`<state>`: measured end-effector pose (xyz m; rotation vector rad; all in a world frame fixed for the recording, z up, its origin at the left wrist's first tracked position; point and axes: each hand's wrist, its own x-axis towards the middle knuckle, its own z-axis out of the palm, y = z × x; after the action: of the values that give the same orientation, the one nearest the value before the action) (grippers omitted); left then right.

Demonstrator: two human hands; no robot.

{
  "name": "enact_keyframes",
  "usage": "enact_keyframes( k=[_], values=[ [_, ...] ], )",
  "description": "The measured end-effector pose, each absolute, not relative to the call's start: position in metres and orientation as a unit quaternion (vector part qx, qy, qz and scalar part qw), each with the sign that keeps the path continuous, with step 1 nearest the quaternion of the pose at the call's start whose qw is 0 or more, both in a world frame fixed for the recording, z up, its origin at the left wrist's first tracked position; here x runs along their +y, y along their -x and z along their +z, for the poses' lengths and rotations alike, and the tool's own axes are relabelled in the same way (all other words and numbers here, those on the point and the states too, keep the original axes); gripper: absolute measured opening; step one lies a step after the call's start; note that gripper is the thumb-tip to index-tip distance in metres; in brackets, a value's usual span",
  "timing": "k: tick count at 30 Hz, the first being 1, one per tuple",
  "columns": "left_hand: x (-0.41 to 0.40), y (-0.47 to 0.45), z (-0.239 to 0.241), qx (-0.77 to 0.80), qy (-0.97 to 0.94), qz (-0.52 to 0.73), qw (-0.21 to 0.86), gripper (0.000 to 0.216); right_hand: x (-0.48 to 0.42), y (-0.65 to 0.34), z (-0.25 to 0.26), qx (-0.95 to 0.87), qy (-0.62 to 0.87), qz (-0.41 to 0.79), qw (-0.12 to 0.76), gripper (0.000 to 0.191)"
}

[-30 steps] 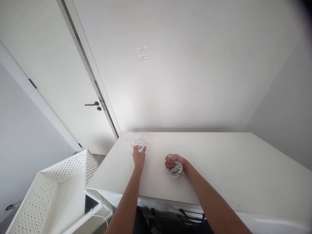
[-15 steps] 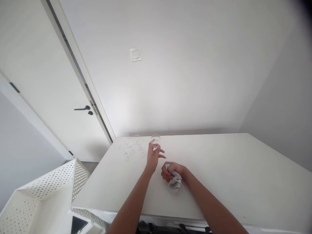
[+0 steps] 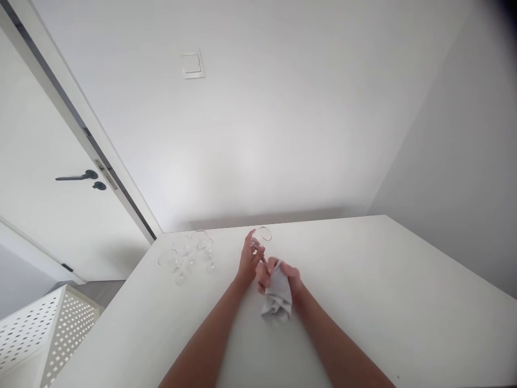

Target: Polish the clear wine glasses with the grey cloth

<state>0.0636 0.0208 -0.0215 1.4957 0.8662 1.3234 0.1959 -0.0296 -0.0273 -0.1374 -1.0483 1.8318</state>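
My left hand (image 3: 248,261) is closed on a clear stemmed glass (image 3: 262,236), held just above the white table (image 3: 383,291) near its far side. Right beside it, my right hand (image 3: 283,277) grips a crumpled grey cloth (image 3: 277,299) that hangs below the fingers. The two hands touch or nearly touch. Several more clear stemmed glasses (image 3: 188,253) stand together on the table to the left, near its far left corner.
A white wall with a light switch (image 3: 192,65) rises behind the table. A white door with a black handle (image 3: 78,176) is at the left. A white perforated bin (image 3: 32,339) stands at the lower left, beside the table's edge.
My left hand took one glass from the group and carried it right, towards the cloth. My right hand rose with the cloth to meet it. The view shifted right.
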Motion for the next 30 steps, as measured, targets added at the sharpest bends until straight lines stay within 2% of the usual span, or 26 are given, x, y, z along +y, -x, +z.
enact_keyframes(
  k=[2, 5, 8, 12, 19, 22, 24, 27, 30],
  values=[
    [0.022, -0.062, -0.021, 0.368, -0.604, 0.544, 0.45, 0.061, -0.027, -0.205, -0.016, -0.361, 0.128, 0.708, 0.594, 0.049],
    [0.023, -0.064, -0.022, 0.377, -0.603, 0.539, 0.451, 0.062, -0.017, -0.224, 0.003, -0.303, 0.224, 0.667, 0.643, 0.047],
    [0.022, -0.065, -0.023, 0.384, -0.602, 0.539, 0.448, 0.061, 0.001, -0.25, 0.006, -0.28, 0.305, 0.651, 0.637, 0.055],
    [0.02, -0.066, -0.023, 0.398, -0.601, 0.535, 0.441, 0.059, 0.025, -0.279, -0.016, -0.288, 0.389, 0.596, 0.64, 0.055],
    [0.016, -0.067, -0.024, 0.408, -0.66, 0.491, 0.396, 0.06, 0.043, -0.284, -0.036, -0.212, 0.408, 0.567, 0.683, 0.035],
    [0.016, -0.067, -0.025, 0.41, -0.677, 0.486, 0.37, 0.059, 0.042, -0.281, -0.031, -0.269, 0.35, 0.588, 0.678, 0.017],
    [0.017, -0.066, -0.026, 0.413, -0.679, 0.488, 0.361, 0.058, 0.039, -0.28, -0.028, -0.316, 0.342, 0.578, 0.671, 0.013],
    [0.018, -0.065, -0.026, 0.42, -0.676, 0.49, 0.355, 0.057, 0.034, -0.279, -0.025, -0.34, 0.379, 0.536, 0.674, 0.016],
    [0.018, -0.065, -0.027, 0.426, -0.682, 0.485, 0.343, 0.056, 0.03, -0.278, -0.022, -0.333, 0.41, 0.506, 0.682, 0.032]
  ],
)
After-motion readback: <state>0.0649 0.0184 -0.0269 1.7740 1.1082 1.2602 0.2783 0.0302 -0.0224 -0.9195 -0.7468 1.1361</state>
